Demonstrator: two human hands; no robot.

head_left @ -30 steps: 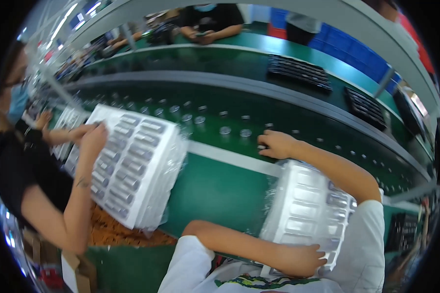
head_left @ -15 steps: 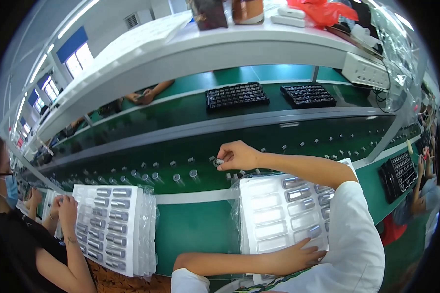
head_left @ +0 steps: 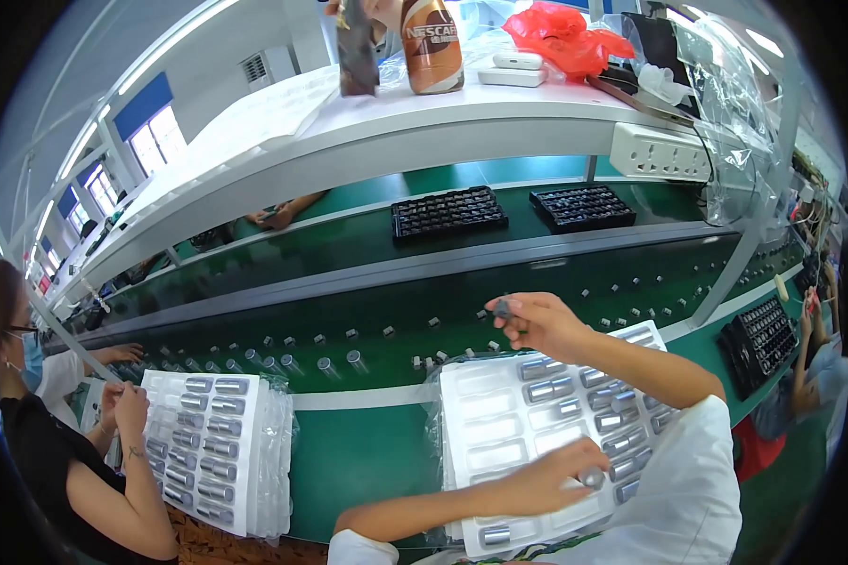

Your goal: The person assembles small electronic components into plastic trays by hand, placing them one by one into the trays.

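Observation:
My left hand (head_left: pixel 558 478) is over the white plastic tray (head_left: pixel 466 400), its fingers closed around a short silver cylinder (head_left: pixel 592 477), end toward the view. Above the tray's far edge is my right hand (head_left: pixel 548 325), pinching a small dark grey cap-like part (head_left: pixel 502 309) between thumb and fingers. Silver tubes (head_left: pixel 548 390) lie in several of the tray's moulded hollows, mostly on its right side; many left hollows hold nothing. Clear plastic film sticks out around the tray.
Small metal caps (head_left: pixel 388 331) and upright clear-sided cylinders (head_left: pixel 325 367) line the dark green belt. To the left, a masked co-worker (head_left: pixel 113 471) handles a similar tray (head_left: pixel 254 452). Black trays (head_left: pixel 450 215) stand beyond the belt; a white shelf (head_left: pixel 367 141) hangs overhead.
My right hand has moved right, away from the belt, with the small part pinched. My left hand has risen off the tray, now holding a silver cylinder. The view has shifted slightly.

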